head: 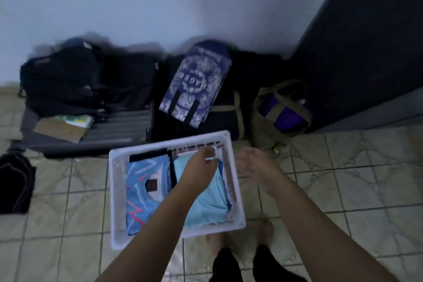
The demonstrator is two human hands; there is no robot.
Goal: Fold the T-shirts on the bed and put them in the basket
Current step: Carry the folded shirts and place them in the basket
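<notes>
A white plastic basket [116, 192] stands on the tiled floor in front of me. Inside it on the left lies a folded blue patterned T-shirt [143, 181]. A folded light blue T-shirt [207, 204] lies in the right half. My left hand [199, 167] hovers over the light blue shirt near the basket's far wall, fingers loosely curled and holding nothing. Just outside the basket's right rim hangs my right hand [254, 162], fingers relaxed and empty. The frame is blurred by motion.
Black bags [68, 80] and a dark suitcase [123, 126] line the wall behind the basket. A blue patterned bag [196, 82] and an olive and purple duffel [283, 110] sit beside them. A dark wardrobe side [366, 52] rises at right. My bare feet [265, 229] stand near the basket.
</notes>
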